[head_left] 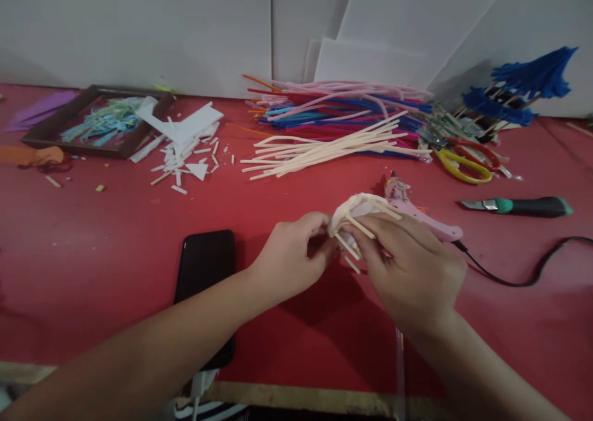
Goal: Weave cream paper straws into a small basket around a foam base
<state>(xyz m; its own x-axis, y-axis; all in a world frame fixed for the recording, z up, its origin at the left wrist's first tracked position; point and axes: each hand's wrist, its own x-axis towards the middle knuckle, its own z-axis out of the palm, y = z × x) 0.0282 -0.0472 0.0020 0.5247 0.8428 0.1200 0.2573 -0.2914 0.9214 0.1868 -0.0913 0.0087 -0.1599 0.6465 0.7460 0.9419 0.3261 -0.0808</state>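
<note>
A small curved white piece with cream sticks (362, 206) standing out from it is held between both hands above the red table. My left hand (296, 254) pinches its left end, thumb and forefinger closed on it. On the right side my right hand (407, 260) grips the same piece, its fingers bent around the sticks. The fingers hide part of the piece. Just behind my right hand lies a pink glue gun (428, 222), its cord running to the right.
A black phone (206, 266) lies by my left forearm. Behind are cream stems (324, 146), coloured stems (333, 102), white scraps (185, 136) and a brown frame (34, 138). Yellow-handled scissors (463, 166), a cutter knife (528, 206) and blue pieces on sticks (532, 81) are on the right.
</note>
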